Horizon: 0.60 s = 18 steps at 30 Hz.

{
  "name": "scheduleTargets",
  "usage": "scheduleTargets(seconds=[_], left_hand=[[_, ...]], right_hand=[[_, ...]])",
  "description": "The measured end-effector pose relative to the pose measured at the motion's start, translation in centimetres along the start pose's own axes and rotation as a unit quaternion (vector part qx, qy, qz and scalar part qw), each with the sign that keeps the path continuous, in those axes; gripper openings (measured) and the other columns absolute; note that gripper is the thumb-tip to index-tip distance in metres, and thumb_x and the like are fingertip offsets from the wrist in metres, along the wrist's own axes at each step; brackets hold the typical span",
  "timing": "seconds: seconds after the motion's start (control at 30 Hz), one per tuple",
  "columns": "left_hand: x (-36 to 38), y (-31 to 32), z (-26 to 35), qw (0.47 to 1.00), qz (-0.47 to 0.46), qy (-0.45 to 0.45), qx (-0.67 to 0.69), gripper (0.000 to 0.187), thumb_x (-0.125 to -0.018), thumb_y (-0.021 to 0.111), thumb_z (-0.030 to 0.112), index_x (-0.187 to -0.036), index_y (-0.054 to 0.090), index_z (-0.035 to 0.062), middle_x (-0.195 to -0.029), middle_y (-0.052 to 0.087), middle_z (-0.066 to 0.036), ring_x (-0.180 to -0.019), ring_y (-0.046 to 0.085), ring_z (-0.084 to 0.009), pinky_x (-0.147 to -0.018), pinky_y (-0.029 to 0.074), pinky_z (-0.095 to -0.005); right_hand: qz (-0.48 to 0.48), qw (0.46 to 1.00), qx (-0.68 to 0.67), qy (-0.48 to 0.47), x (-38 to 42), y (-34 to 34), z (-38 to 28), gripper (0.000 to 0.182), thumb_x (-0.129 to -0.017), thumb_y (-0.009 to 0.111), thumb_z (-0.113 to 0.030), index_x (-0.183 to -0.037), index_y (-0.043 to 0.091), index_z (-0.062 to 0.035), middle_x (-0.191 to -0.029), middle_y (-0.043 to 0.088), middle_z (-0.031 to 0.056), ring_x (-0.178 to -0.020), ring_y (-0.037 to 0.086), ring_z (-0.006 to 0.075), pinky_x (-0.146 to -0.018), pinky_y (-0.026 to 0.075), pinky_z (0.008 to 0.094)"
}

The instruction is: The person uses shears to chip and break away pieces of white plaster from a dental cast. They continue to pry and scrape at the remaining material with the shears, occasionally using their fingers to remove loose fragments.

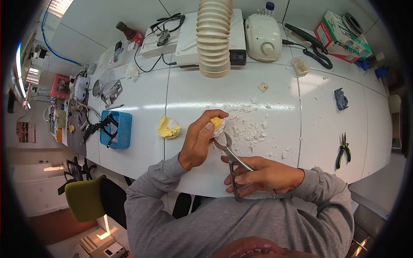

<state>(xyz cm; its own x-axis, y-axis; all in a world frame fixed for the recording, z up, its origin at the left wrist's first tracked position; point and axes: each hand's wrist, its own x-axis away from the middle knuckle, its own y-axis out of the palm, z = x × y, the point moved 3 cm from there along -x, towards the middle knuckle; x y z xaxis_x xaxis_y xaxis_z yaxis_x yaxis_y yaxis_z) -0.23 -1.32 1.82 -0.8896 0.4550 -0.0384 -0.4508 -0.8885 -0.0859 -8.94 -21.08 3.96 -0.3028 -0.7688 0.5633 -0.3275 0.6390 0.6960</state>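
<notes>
A yellow and white plaster dental cast (218, 125) is gripped in the fingers of my left hand (197, 142), raised over the table. My right hand (273, 174) is wrapped around the handles of metal plaster nippers (235, 160). Their jaws meet the cast's white lower edge, close to my left fingertips. White plaster crumbs (248, 131) are scattered on the table just right of the cast. To the left of my left hand lies another yellow and white dental cast (168, 127).
Green-handled pliers (343, 151) and a grey-blue molded piece (340, 99) lie to the right. A blue basket (124, 139) stands left. A ribbed suction hose (214, 41) hangs over the table's back, beside a white control unit (263, 38). The white tabletop (193, 92) ends near my body.
</notes>
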Motion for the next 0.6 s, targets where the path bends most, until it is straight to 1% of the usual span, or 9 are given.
scheduleTargets(seconds=[0.07, 0.1, 0.17, 0.2, 0.27, 0.3, 0.37, 0.47, 0.6], left_hand=[[0.2, -0.1, -0.4, 0.998, 0.001, -0.048, 0.052, 0.044, -0.105, 0.036, 0.024, -0.136, 0.056, -0.0009, -0.108, 0.063, -0.009, -0.091, 0.056, -0.0101, -0.076, 0.046, -0.0232], [0.3, -0.2, -0.8, 0.994, 0.002, -0.072, 0.077, 0.045, -0.105, 0.035, 0.025, -0.137, 0.056, 0.0001, -0.108, 0.063, -0.008, -0.089, 0.054, -0.0087, -0.074, 0.044, -0.0223], [0.4, -0.5, -1.4, 0.995, -0.002, -0.079, 0.066, 0.048, -0.104, 0.036, 0.030, -0.138, 0.053, 0.0001, -0.111, 0.061, -0.010, -0.092, 0.056, -0.0118, -0.077, 0.048, -0.0256], [0.4, -0.7, -1.6, 0.995, -0.003, -0.081, 0.061, 0.050, -0.104, 0.036, 0.032, -0.139, 0.051, 0.0000, -0.113, 0.061, -0.011, -0.094, 0.056, -0.0134, -0.078, 0.049, -0.0273], [0.3, -0.4, -1.7, 0.995, 0.008, -0.060, 0.084, 0.049, -0.104, 0.036, 0.031, -0.140, 0.053, 0.0020, -0.113, 0.061, -0.009, -0.089, 0.054, -0.0095, -0.075, 0.045, -0.0233], [0.3, -0.2, -1.7, 0.994, 0.014, -0.050, 0.096, 0.049, -0.104, 0.035, 0.030, -0.140, 0.053, 0.0030, -0.113, 0.061, -0.008, -0.087, 0.052, -0.0076, -0.073, 0.043, -0.0213], [0.4, -0.2, -1.5, 0.992, 0.016, -0.057, 0.109, 0.050, -0.104, 0.036, 0.031, -0.141, 0.052, 0.0030, -0.115, 0.061, -0.009, -0.091, 0.054, -0.0088, -0.078, 0.045, -0.0226], [0.4, -0.3, -1.5, 0.991, 0.017, -0.044, 0.123, 0.050, -0.104, 0.036, 0.032, -0.142, 0.051, 0.0029, -0.119, 0.060, -0.010, -0.098, 0.056, -0.0108, -0.084, 0.048, -0.0250], [0.4, -0.5, -2.1, 0.992, 0.008, -0.028, 0.125, 0.051, -0.104, 0.036, 0.032, -0.142, 0.050, 0.0025, -0.122, 0.059, -0.012, -0.105, 0.057, -0.0127, -0.088, 0.049, -0.0265]], right_hand=[[-0.018, 0.999, -0.025, -0.009, 0.4, -0.1, 0.1, 0.074, -0.101, 0.060, -0.015, -0.164, 0.025, -0.0004, -0.146, 0.053, 0.0200, -0.131, 0.059, 0.0275, -0.112, 0.052, 0.0420], [-0.029, 0.998, -0.049, -0.009, 0.4, -0.4, 0.4, 0.075, -0.100, 0.060, -0.013, -0.164, 0.025, 0.0011, -0.148, 0.052, 0.0212, -0.133, 0.058, 0.0278, -0.114, 0.051, 0.0417], [-0.050, 0.994, -0.094, -0.008, 0.3, -1.1, 1.3, 0.077, -0.097, 0.061, -0.010, -0.163, 0.024, 0.0041, -0.154, 0.049, 0.0237, -0.137, 0.056, 0.0285, -0.116, 0.049, 0.0410], [-0.063, 0.992, -0.106, -0.019, 0.2, -1.3, 1.6, 0.079, -0.096, 0.061, -0.009, -0.163, 0.023, 0.0052, -0.153, 0.050, 0.0234, -0.137, 0.056, 0.0287, -0.117, 0.048, 0.0405], [-0.089, 0.987, -0.129, -0.037, 0.2, -1.6, 2.4, 0.082, -0.094, 0.061, -0.008, -0.163, 0.020, 0.0073, -0.150, 0.053, 0.0228, -0.139, 0.055, 0.0292, -0.118, 0.047, 0.0397], [-0.103, 0.986, -0.124, -0.045, 0.1, -1.8, 2.6, 0.084, -0.093, 0.061, -0.006, -0.164, 0.019, 0.0062, -0.150, 0.053, 0.0230, -0.138, 0.055, 0.0290, -0.118, 0.046, 0.0398], [-0.129, 0.983, -0.115, -0.063, 0.1, -2.0, 2.9, 0.089, -0.090, 0.061, -0.004, -0.166, 0.016, 0.0039, -0.150, 0.053, 0.0233, -0.138, 0.056, 0.0286, -0.119, 0.045, 0.0399], [-0.158, 0.983, -0.083, -0.051, 0.3, -1.7, 3.2, 0.096, -0.087, 0.061, -0.003, -0.168, 0.011, -0.0007, -0.150, 0.053, 0.0242, -0.137, 0.057, 0.0286, -0.117, 0.045, 0.0389], [-0.135, 0.988, 0.008, -0.079, 0.2, -1.7, 3.5, 0.093, -0.090, 0.055, 0.000, -0.170, 0.007, -0.0053, -0.149, 0.053, 0.0246, -0.135, 0.058, 0.0291, -0.114, 0.047, 0.0377]])
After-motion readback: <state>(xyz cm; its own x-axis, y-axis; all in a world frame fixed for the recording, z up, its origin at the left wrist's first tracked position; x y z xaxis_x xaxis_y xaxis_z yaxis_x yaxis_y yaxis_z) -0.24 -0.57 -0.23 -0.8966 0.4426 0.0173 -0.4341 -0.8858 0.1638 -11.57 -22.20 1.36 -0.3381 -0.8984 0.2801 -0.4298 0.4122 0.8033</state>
